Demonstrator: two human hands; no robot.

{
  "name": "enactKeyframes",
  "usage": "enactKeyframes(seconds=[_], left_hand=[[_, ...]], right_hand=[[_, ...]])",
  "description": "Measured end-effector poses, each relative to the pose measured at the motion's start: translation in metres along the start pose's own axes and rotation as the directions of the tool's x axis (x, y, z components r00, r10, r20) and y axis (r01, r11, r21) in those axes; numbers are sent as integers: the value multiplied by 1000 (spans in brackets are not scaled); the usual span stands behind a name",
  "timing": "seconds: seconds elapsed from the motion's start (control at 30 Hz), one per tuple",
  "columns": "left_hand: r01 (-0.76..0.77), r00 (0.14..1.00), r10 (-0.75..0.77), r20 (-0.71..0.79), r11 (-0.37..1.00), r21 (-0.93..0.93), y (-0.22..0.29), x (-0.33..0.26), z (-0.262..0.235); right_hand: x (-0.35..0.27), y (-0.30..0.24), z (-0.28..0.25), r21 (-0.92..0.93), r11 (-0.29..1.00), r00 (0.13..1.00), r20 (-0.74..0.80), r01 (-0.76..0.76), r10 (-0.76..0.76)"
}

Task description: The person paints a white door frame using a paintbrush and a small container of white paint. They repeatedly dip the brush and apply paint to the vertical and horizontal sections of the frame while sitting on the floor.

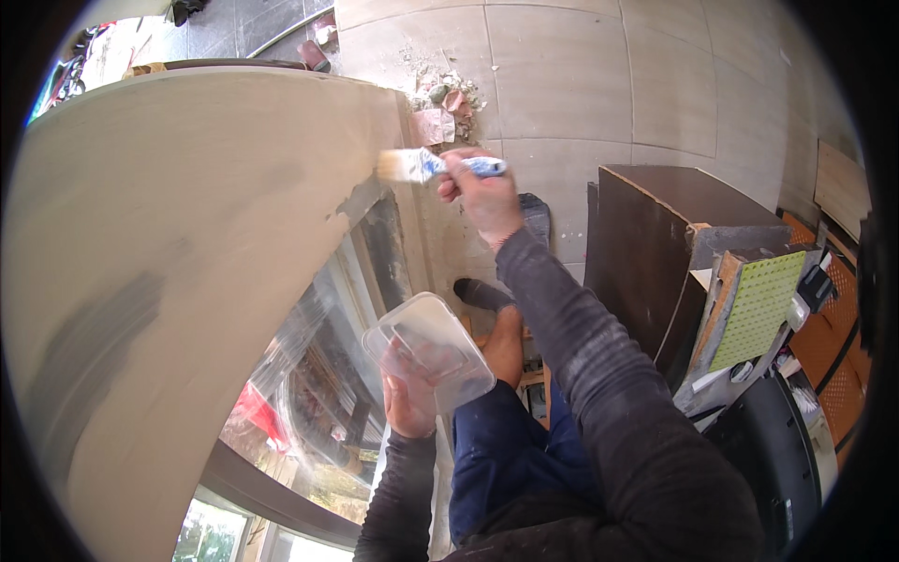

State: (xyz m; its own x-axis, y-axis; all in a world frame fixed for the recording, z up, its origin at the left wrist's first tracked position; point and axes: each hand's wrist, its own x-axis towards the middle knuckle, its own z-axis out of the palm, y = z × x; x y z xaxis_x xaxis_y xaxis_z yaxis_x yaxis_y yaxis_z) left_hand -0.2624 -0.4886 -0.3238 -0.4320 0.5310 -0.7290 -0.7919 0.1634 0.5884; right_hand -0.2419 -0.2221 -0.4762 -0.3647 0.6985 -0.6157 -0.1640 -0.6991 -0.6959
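My right hand [484, 195] is closed around the white and blue handle of a paintbrush [408, 166]. The brush's pale bristles point left, at or very near the edge of the beige plastered wall [234, 206]; contact is hard to tell. Lower down, my left hand [408, 405] supports a translucent rectangular plastic lid or shallow tray [448, 361], its fingers showing through from behind. Whether the tray holds any paint does not show. Below the brush, a rough grey patch [382, 239] marks the wall's corner beside the window [314, 393].
Rubble [449, 103] lies on the tiled floor [571, 80] past the wall's end. To my right stand a dark brown cabinet [646, 253], a board with a lime-green sheet [758, 309] and a black monitor-like panel [773, 450]. My feet are on something raised, partly hidden.
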Motion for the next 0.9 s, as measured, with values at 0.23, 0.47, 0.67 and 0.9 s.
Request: enactKeyframes(seconds=[0.23,0.47,0.67,0.9], left_hand=[[-38,999,38,7,999,32,8,-8,4],[-21,999,22,31,1000,-12,10,-26,17],[-15,998,18,67,999,-38,25,-28,46],[-28,997,34,66,997,-79,35,-54,49]], right_hand=[[-74,-62,48,29,999,941,338,-27,16],[-73,-97,64,361,923,914,404,-132,-27],[16,2,18,-179,984,998,-66,11,-23],[-83,-134,101,-31,996,931,358,81,-64]])
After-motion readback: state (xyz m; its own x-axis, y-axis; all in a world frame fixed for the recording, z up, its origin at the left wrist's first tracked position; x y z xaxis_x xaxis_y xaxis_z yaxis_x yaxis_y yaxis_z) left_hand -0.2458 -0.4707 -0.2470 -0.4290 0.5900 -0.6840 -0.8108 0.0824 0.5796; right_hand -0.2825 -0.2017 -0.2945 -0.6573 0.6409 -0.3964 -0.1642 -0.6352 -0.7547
